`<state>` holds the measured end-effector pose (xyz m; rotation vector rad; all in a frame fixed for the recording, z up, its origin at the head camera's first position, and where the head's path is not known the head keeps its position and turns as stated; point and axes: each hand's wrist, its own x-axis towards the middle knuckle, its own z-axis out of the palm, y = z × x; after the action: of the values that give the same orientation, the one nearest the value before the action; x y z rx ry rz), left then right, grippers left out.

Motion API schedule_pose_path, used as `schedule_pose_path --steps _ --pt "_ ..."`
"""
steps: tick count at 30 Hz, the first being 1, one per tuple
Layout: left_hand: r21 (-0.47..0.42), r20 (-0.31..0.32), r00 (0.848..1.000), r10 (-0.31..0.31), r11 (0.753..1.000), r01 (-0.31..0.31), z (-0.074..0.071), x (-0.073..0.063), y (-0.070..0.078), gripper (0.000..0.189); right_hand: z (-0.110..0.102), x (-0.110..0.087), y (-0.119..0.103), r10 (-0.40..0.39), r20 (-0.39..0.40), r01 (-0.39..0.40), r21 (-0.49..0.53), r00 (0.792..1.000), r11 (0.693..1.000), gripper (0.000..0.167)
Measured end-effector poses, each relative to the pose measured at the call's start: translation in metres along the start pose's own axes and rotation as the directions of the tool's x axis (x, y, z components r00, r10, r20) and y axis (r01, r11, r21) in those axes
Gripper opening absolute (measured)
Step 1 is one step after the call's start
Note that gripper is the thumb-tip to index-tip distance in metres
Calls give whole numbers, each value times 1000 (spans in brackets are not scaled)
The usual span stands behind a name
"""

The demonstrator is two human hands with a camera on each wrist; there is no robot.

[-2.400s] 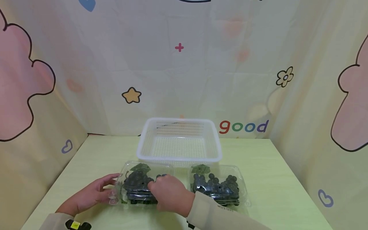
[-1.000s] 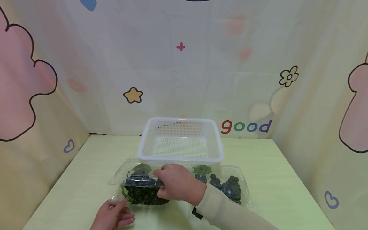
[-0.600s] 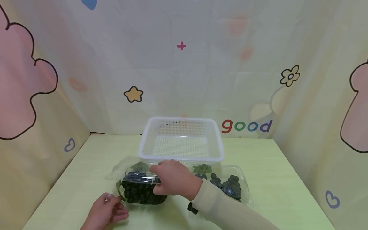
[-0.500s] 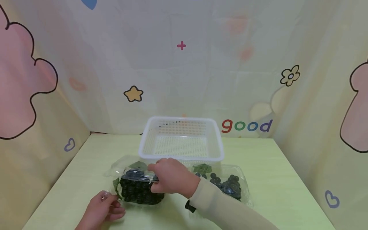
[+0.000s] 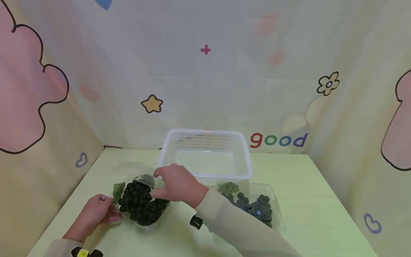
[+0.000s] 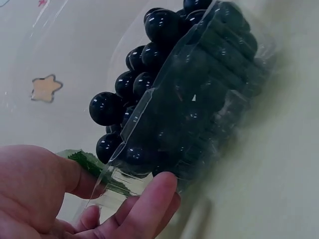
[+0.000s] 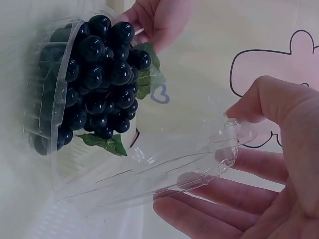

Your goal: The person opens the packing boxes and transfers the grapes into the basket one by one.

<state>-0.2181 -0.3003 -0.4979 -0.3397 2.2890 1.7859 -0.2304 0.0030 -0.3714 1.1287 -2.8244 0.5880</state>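
Note:
Dark grapes (image 5: pixel 141 203) with green leaves (image 5: pixel 118 191) fill a clear plastic clamshell box (image 6: pixel 192 99), which stands turned at an angle on the table's left half. My left hand (image 5: pixel 96 213) pinches the box's clear rim at its left corner, thumb inside near a leaf and fingers outside. My right hand (image 5: pixel 179 185) holds the edge of the raised lid (image 7: pixel 164 169) between thumb and fingers, above and behind the grapes. In the right wrist view the lid stands swung up from the box, still joined along one side.
Behind the boxes stands a white plastic basket (image 5: pixel 205 176) with nothing visible in it. A second lidded clear box (image 5: pixel 276 210) of dark grapes lies to the right, partly covered by my right sleeve (image 5: pixel 224 214). A printed curtain (image 5: pixel 179 78) surrounds the pale table (image 5: pixel 305 200).
The left box's lid has come up from the grapes. The box has shifted left and turned. My left hand moved from the box's side to its front corner, then left with it.

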Motion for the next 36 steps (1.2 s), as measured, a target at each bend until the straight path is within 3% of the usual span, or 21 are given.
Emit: schedule_pose_path --steps 10,16,28,36 --pt "111 44 999 7 994 -12 -28 25 14 26 -1 28 -2 92 -19 -89 107 996 990 38" --pt "172 50 999 10 985 -19 -38 35 22 39 -1 38 0 192 -11 -186 204 981 961 39" --pt "241 64 997 42 969 -56 -50 50 40 46 0 50 7 313 3 -291 378 950 879 40" --pt "275 75 996 52 959 -71 -48 57 53 57 -1 51 10 371 57 -341 542 927 768 45"
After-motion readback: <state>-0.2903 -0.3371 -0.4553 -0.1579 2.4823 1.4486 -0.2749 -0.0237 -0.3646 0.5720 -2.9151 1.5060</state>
